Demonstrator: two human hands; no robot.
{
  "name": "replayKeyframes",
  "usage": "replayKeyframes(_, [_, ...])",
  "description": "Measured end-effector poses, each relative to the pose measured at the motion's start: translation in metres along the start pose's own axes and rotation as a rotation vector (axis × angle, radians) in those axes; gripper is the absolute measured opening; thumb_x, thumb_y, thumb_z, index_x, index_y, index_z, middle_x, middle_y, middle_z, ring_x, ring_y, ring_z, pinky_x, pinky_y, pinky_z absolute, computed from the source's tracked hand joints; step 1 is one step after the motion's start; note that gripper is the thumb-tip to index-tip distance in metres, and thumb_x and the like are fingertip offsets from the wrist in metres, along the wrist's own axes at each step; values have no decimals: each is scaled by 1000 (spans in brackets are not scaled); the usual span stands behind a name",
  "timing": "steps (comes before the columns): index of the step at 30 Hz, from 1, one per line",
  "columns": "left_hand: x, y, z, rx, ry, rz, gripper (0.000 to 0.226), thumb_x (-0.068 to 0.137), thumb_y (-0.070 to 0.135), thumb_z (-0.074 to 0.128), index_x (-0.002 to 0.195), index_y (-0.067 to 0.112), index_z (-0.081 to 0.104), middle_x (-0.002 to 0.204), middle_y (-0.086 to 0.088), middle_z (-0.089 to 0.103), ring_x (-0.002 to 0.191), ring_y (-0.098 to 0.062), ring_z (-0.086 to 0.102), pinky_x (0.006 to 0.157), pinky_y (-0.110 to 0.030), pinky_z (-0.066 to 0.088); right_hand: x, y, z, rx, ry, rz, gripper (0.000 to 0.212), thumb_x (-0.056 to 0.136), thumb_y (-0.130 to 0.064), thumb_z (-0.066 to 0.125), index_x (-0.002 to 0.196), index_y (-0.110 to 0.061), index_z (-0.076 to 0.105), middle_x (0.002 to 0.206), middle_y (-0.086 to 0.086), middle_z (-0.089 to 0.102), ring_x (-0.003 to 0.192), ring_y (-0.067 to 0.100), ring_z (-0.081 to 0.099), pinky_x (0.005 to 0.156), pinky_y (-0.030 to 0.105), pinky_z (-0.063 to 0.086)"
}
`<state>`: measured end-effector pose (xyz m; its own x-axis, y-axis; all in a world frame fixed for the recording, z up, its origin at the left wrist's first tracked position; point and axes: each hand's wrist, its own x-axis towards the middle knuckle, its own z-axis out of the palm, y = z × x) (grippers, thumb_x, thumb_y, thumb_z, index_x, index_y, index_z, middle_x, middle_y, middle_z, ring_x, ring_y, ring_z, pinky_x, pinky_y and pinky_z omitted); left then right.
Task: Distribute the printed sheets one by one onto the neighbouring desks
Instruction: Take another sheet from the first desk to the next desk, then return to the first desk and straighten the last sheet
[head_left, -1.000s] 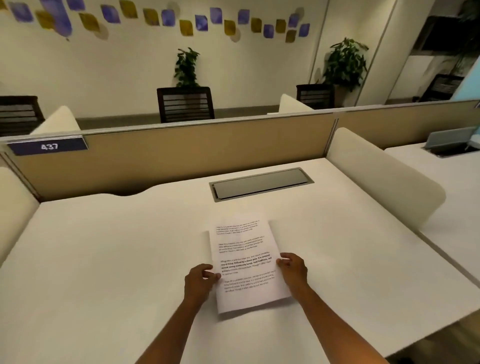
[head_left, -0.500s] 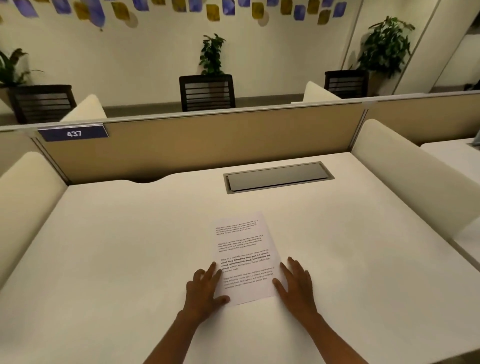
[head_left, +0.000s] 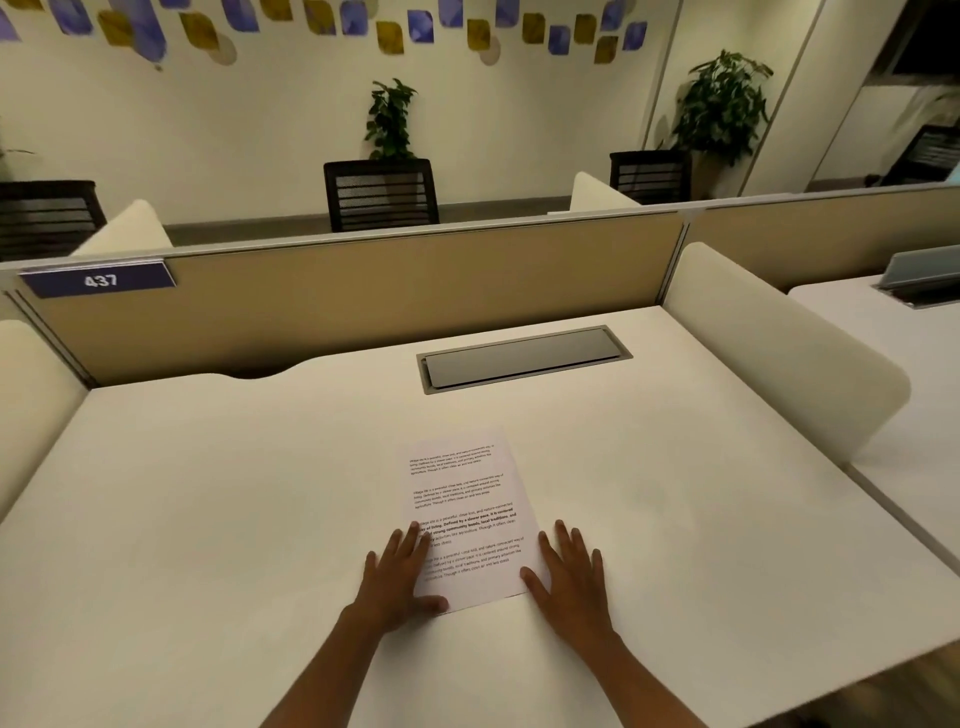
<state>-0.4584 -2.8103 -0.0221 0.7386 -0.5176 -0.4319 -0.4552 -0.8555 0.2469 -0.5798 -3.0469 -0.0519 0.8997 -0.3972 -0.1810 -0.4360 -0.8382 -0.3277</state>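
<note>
A white desk (head_left: 218, 519) fills the near scene, bounded at the far edge by a tan partition (head_left: 363, 301) and at the right by a cream divider (head_left: 779, 343). A second desk (head_left: 914, 353) lies further right. A grey cable hatch (head_left: 522, 357) sits flush in the far middle of the desk. A blue plate (head_left: 98, 280) on the partition reads 437. One printed sheet (head_left: 467, 499) lies flat near the front centre. The left hand (head_left: 397, 582) rests open, fingers spread, on the sheet's near left corner; the right hand (head_left: 571, 582) lies flat and open at its near right edge, gripping nothing.
</note>
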Motion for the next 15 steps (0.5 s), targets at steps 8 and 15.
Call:
replayKeyframes(8, [1, 3, 3, -20, 18, 23, 110, 80, 66, 58, 155, 16, -4, 163, -6, -18, 152, -25, -11, 122, -50, 3, -4, 6, 0, -10, -40, -51, 85, 89, -72, 30, 156, -25, 5, 165, -7, -10, 152, 17, -14, 122, 46, -10])
replayKeyframes(15, [-3, 7, 6, -56, 39, 34, 105, 84, 63, 56, 155, 14, -5, 163, -6, -18, 152, -25, -10, 122, -48, 4, -4, 10, -1, -3, -48, -79, 93, 86, -75, 33, 156, -22, 3, 165, -10, -8, 152, 17, -13, 122, 49, -10])
